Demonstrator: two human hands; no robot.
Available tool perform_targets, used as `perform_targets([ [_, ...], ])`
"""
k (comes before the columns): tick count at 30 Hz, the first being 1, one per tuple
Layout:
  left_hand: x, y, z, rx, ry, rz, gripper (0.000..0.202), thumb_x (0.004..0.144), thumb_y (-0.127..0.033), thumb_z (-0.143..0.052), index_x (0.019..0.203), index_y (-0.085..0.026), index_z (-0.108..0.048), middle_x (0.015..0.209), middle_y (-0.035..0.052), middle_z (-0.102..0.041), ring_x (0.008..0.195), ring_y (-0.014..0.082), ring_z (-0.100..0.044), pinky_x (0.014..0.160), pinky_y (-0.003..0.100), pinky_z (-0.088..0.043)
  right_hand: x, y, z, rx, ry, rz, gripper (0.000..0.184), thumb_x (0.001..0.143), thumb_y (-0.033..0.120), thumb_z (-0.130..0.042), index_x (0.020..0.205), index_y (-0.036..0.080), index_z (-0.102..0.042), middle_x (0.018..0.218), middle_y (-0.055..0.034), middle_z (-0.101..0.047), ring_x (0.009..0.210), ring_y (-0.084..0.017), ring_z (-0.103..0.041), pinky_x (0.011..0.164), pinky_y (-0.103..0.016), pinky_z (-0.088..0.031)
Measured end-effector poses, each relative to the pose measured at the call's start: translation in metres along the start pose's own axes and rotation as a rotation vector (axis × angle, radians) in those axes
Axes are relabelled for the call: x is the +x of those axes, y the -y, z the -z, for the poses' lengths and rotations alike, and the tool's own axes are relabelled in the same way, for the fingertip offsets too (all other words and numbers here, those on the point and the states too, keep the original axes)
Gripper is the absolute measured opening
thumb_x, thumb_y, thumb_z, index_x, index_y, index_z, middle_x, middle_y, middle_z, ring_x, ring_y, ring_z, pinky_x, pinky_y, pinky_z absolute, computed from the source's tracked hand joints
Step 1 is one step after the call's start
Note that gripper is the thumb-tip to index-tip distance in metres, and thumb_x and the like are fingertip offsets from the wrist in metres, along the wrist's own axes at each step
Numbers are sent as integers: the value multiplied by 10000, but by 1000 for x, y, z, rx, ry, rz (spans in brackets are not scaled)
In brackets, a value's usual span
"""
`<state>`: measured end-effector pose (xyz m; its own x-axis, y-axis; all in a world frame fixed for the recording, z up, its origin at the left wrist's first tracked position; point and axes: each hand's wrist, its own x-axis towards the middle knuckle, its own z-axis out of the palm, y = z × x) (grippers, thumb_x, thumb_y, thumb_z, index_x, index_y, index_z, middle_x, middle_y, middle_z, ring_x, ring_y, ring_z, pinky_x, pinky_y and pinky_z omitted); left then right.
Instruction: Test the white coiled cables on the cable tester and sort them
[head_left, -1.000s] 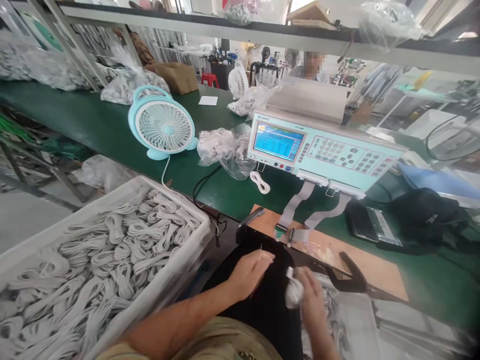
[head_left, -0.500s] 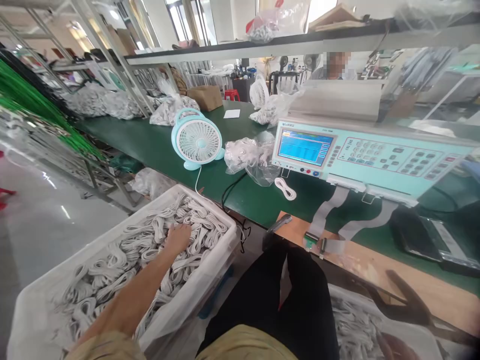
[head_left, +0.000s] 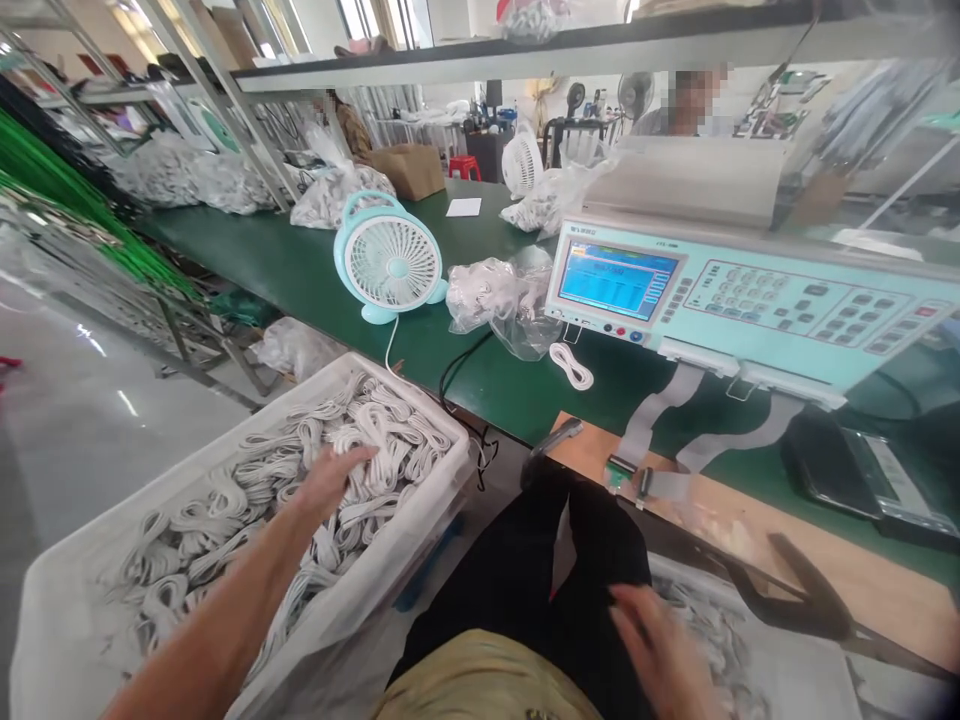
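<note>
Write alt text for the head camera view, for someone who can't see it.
The person's left hand reaches into a white bin full of coiled white cables, while the blurred right hand hovers open above the lap. Behind, on a green bench, stand a small blue fan and a pale green tester with a lit screen.

Coiled cables (head_left: 375,440): white plastic sheath, smooth, faint sheen. Bin (head_left: 420,520): milky white plastic, matt. Bench top (head_left: 285,270): green, matt. Fan (head_left: 388,262): pale blue glossy plastic. Tester (head_left: 750,300): smooth pale casing, glossy screen. Bag (head_left: 517,310): clear crinkled film. Board (head_left: 750,545): bare matt wood. Trousers (head_left: 540,580): black cloth. Floor (head_left: 75,400): glossy.
</note>
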<state>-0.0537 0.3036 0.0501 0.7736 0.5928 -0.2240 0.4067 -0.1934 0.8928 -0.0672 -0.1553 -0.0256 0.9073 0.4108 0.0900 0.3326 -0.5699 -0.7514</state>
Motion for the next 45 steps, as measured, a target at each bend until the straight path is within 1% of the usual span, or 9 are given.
perform_targets([
  [5, -87, -31, -104, -497, 462, 376, 331, 535, -289, -686, 824, -141, -624, 672, 30, -641, 592, 177, -578, 571, 286, -468, 55, 84, -16, -8, -37, 335, 448, 847, 138, -464, 1280, 237, -406, 1120, -120, -521, 1006, -251, -517, 844, -400, -471],
  [11, -138, -27, -177, -487, 844, 315, 272, 610, -325, -731, 739, -114, -618, 655, 30, -600, 589, 129, -528, 553, 227, -406, 49, 80, -5, -190, -46, 495, 560, 747, 54, -485, 1261, 261, -409, 1252, -80, -484, 1232, -283, -336, 1015, -528, -261],
  [16, -144, -11, -183, -226, 870, 56, 201, 666, -312, -688, 666, -132, -600, 576, -11, -550, 557, 109, -482, 535, 212, -380, 15, 57, -9, 61, -28, 388, 422, 791, 116, -480, 1190, 241, -423, 1173, -76, -536, 1183, -257, -404, 1018, -524, -237],
  [21, -149, -11, -178, -273, 999, 2, 143, 687, -269, -653, 738, -140, -621, 612, -4, -560, 579, 116, -494, 556, 221, -397, 2, 56, -20, 478, -82, 128, 265, 804, 185, -503, 1066, 216, -474, 980, -70, -539, 919, -219, -524, 816, -375, -424],
  [25, -152, -11, -180, -329, 1073, -24, 135, 677, -213, -650, 788, -138, -632, 724, 18, -576, 638, 131, -523, 597, 241, -421, 1, 59, -23, 587, -66, 45, 213, 794, 196, -510, 1003, 214, -478, 879, -35, -495, 776, -187, -489, 702, -317, -412],
  [31, -150, -9, -185, -331, 1064, 35, 205, 678, -215, -670, 869, -148, -637, 828, 48, -620, 680, 149, -569, 633, 259, -458, 1, 49, -29, 793, -111, -117, 161, 791, 240, -554, 930, 211, -478, 833, -4, -459, 732, -161, -444, 666, -279, -383],
  [35, -142, -11, -183, -430, 911, 185, 203, 720, -288, -633, 860, -141, -633, 900, 88, -646, 599, 141, -589, 538, 253, -467, 3, 37, -31, 984, -246, -254, 127, 795, 263, -557, 867, 205, -470, 753, 17, -463, 640, -136, -420, 564, -242, -353],
  [41, -146, -11, -197, -367, 884, 163, 365, 598, -219, -739, 943, -135, -656, 775, 55, -658, 633, 148, -592, 546, 226, -475, 6, 45, -27, 953, -150, -233, 153, 797, 258, -557, 893, 199, -455, 766, 10, -477, 661, -141, -440, 587, -253, -365],
  [45, -156, -1, -213, -508, 847, 316, 299, 653, -310, -712, 871, -116, -649, 599, 13, -600, 485, 97, -520, 460, 205, -439, 5, 48, -32, 545, -189, -138, 113, 826, 233, -505, 911, 196, -441, 795, -12, -472, 709, -172, -454, 635, -299, -366],
])
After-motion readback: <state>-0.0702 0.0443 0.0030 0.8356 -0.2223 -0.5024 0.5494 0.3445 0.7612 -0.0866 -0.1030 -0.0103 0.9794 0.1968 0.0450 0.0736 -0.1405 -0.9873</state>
